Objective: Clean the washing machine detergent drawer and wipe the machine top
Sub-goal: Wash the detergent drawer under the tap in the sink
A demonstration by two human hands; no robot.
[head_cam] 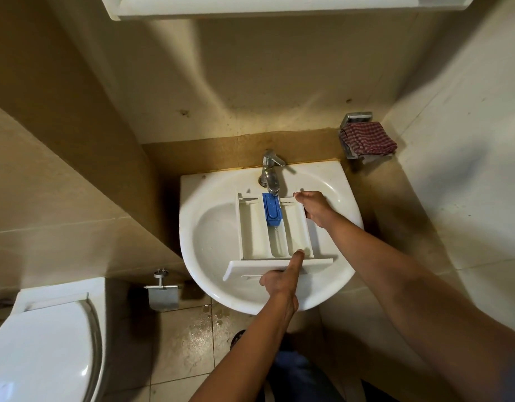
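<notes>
Head view, hands: two, both mine, both on the detergent drawer.
Left hand: lower centre of the frame; fingers curled under the drawer's front panel, thumb laid up over its top edge, gripping it.
Right hand: centre right; fingers wrapped over the drawer's right wall near the back corner, holding it.
Drawer: one, white, lying in the sink at centre frame, front panel toward me.
Compartments: three, side by side.
Blue insert: one, in the middle compartment at its far end, right under the spout.
Tap: one, chrome, at the sink's back edge; I could not tell if water ran.
Cloth: one, red-checked, folded on a metal holder at upper right.
Surface: white basin against a beige tiled wall.
Room: one toilet at lower left, one paper holder beside it, wet floor tiles below the sink.
</notes>
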